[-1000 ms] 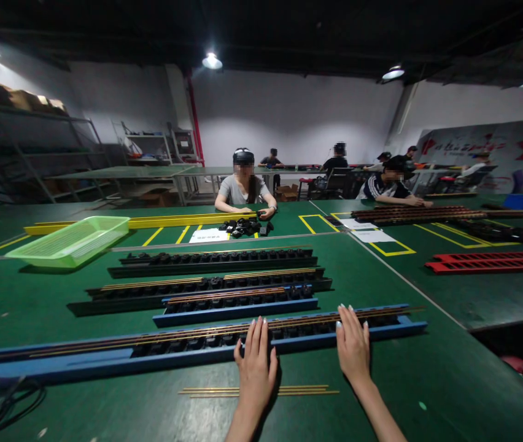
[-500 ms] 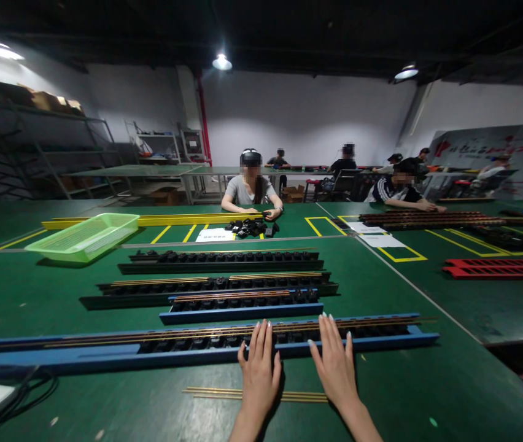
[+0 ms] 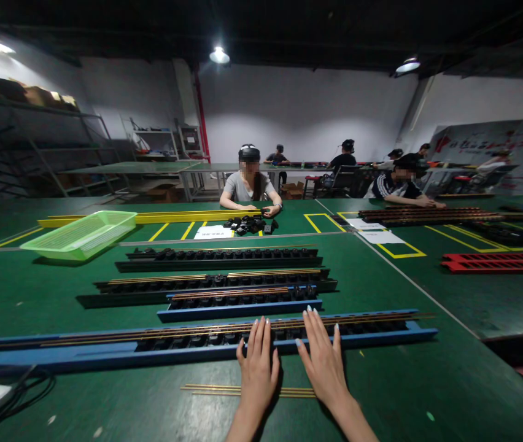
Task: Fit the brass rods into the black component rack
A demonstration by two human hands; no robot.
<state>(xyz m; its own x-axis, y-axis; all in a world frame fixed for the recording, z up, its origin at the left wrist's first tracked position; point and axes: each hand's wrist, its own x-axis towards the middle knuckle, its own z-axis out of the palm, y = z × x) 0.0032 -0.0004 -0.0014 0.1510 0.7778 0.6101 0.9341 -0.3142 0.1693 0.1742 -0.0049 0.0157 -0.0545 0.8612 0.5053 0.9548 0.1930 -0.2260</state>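
Note:
A long blue channel rail lies across the table before me, with a row of black blocks inside it. Thin brass rods run lengthwise over those blocks. My left hand lies flat, palm down, its fingertips on the rods near the middle of the rail. To its right, my right hand is spread out too, its fingers resting on the rods. Neither hand is closed around anything. Some loose brass rods lie on the table under both wrists, partly hidden.
Beyond sit a shorter blue rail and two dark rails with blocks and rods. A green basket, a yellow rail and black parts lie farther off. A person sits opposite. A red rail is right.
My right hand has slid left along the rods, closer to my left hand. My left hand stays nearly in place. The view has shifted slightly.

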